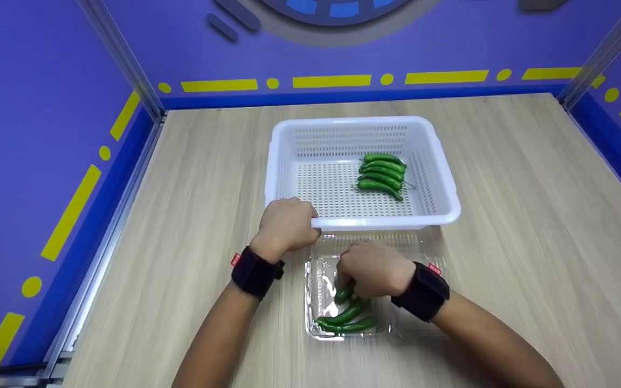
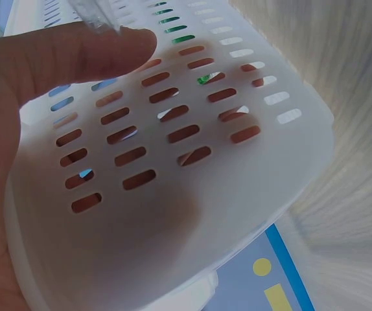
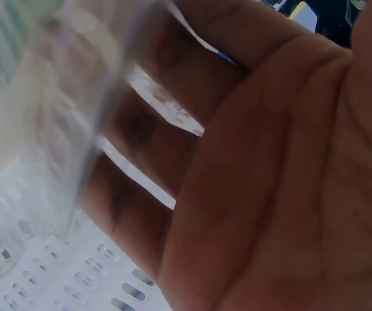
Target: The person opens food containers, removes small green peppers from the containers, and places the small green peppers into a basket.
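My left hand grips the front rim of a white plastic basket near its left corner. In the left wrist view the thumb presses the slotted outer wall, and the fingers show through the slots. Several green chili peppers lie side by side in the basket's right half. My right hand reaches down into a clear plastic container, fingers bent over a green chili pepper that it partly hides. Two more chili peppers lie at the container's near side.
The container's clear lid part lies flat to the right, under the right forearm. Its far edge reaches the basket's front wall. Wood-grain tabletop surrounds both, with blue panels at the left, back and right.
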`<state>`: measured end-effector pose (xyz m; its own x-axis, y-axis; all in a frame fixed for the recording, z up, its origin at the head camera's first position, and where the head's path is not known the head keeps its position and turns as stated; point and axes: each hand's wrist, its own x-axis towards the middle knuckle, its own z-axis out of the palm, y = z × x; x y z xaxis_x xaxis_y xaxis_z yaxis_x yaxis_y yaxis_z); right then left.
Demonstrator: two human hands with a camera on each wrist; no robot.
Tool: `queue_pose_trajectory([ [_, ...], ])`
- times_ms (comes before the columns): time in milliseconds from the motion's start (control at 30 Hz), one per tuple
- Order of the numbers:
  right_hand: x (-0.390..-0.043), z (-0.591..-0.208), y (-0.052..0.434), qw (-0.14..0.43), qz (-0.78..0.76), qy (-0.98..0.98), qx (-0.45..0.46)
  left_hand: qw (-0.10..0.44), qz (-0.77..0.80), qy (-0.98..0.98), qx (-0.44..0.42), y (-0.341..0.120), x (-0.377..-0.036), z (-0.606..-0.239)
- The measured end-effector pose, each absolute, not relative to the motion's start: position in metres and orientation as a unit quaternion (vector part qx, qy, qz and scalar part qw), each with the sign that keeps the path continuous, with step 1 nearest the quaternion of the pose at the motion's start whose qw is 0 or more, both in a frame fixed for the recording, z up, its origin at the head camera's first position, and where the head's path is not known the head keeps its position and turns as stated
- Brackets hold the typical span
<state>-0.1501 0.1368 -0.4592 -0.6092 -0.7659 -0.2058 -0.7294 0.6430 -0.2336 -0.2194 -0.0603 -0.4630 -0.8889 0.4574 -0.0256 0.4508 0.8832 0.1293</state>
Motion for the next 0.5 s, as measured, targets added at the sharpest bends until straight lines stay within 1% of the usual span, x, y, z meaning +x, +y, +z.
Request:
queue_pose_trajectory([
  [500, -0.1483, -0.4567, 0.1368, 0.107, -0.069, 0.9, -0.417, 0.035, 0.052, 0.971, 0.229, -0.0595, -0.2194, -0.4626],
])
